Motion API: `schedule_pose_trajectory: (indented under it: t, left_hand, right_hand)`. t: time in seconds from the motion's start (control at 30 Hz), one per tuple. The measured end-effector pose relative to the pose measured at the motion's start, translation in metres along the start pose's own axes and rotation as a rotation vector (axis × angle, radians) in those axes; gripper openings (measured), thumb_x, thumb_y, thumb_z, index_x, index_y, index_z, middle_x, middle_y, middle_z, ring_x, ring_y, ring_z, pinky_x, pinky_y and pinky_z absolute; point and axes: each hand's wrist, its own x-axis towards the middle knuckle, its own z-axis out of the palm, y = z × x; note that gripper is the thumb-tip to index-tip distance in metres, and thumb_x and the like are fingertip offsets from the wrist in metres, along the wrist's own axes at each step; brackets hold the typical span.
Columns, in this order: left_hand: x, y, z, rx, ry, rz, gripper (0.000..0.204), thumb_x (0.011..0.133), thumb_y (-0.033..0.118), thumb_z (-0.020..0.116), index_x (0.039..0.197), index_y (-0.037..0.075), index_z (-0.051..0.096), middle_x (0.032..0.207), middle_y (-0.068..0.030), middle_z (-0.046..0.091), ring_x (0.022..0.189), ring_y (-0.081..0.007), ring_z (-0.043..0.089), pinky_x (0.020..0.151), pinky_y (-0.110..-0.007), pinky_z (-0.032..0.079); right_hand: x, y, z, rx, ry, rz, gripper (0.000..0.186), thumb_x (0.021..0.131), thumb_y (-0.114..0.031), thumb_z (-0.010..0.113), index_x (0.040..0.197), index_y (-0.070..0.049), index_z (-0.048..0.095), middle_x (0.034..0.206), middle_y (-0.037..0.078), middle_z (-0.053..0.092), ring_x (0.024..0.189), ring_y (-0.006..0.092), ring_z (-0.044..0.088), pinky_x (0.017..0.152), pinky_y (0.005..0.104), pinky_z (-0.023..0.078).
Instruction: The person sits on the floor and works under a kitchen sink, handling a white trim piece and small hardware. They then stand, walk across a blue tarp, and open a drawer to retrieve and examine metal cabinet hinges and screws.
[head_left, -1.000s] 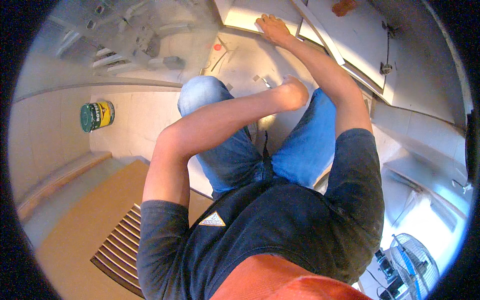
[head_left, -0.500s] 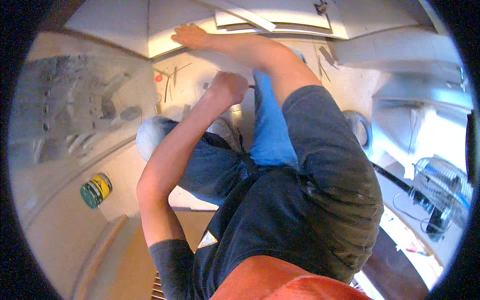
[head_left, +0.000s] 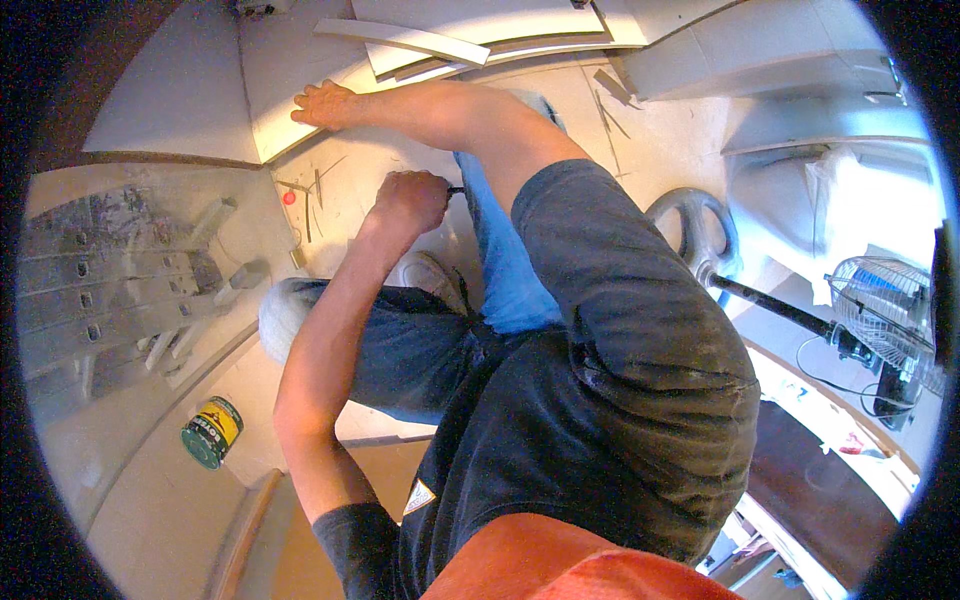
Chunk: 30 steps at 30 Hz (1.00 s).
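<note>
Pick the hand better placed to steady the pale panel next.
Right, likely: the right hand is open at the edge of the pale panel; the left hand is closed around a dark rod.

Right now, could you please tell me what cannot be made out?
All in the head view:
Dark object: mostly hidden inside the left hand.
Right hand: its back hides the palm.
White panel: cut off by the upper edge.
Fan: right side lost at the dark rim.

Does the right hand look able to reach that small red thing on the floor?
Probably yes: the right hand appears open and near the red thing, with nothing visibly blocking it.
</note>
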Motion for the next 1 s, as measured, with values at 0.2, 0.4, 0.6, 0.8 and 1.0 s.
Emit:
schedule_pose_trajectory:
  t: [0.2,0.4,0.6,0.8,1.0]
  left_hand:
    - [-0.002,0.000,0.002,-0.007,0.036,-0.007,0.021,0.087,0.025,0.062,0.095,0.010,0.074,0.094,-0.0146,0.073,0.089,-0.0309,0.071,0.080,-0.044,0.055]
    - [-0.001,0.000,0.005,-0.036,0.034,-0.005,0.021,0.088,0.026,0.062,0.097,0.010,0.074,0.094,-0.0141,0.073,0.089,-0.0310,0.071,0.079,-0.044,0.055]
    - [-0.002,-0.002,0.004,-0.049,0.025,0.025,0.022,0.089,0.025,0.060,0.099,0.011,0.074,0.098,-0.0146,0.073,0.092,-0.0312,0.071,0.080,-0.045,0.055]
    - [-0.003,-0.001,-0.004,-0.039,-0.041,0.048,0.022,0.087,0.012,0.056,0.105,0.006,0.069,0.097,-0.0204,0.071,0.089,-0.0355,0.071,0.079,-0.048,0.057]
    - [-0.005,0.002,-0.006,-0.017,-0.038,0.019,0.024,0.090,0.019,0.055,0.099,0.008,0.074,0.100,-0.0176,0.072,0.093,-0.0323,0.071,0.082,-0.046,0.056]
  right_hand:
    - [0.002,0.001,0.006,-0.002,0.010,-0.001,0.025,0.091,-0.020,0.055,0.115,-0.015,0.059,0.114,0.013,0.060,0.109,0.0330,0.059,0.076,0.0519,0.053]
    - [0.002,-0.002,0.001,-0.055,-0.001,0.007,0.025,0.092,-0.021,0.054,0.115,-0.016,0.059,0.115,0.014,0.060,0.111,0.0332,0.059,0.077,0.0516,0.053]
    - [-0.001,-0.007,-0.020,0.004,-0.146,0.059,0.033,0.089,-0.012,0.060,0.122,-0.012,0.055,0.126,0.016,0.055,0.118,0.0343,0.055,0.089,0.0503,0.051]
    - [-0.003,-0.011,-0.032,0.026,-0.161,0.073,0.028,0.088,-0.013,0.060,0.116,-0.012,0.058,0.123,0.014,0.056,0.119,0.0322,0.054,0.087,0.0497,0.051]
    - [-0.001,-0.006,-0.017,0.051,-0.090,0.054,0.026,0.089,-0.016,0.058,0.115,-0.012,0.058,0.121,0.014,0.057,0.118,0.0337,0.054,0.087,0.0517,0.050]
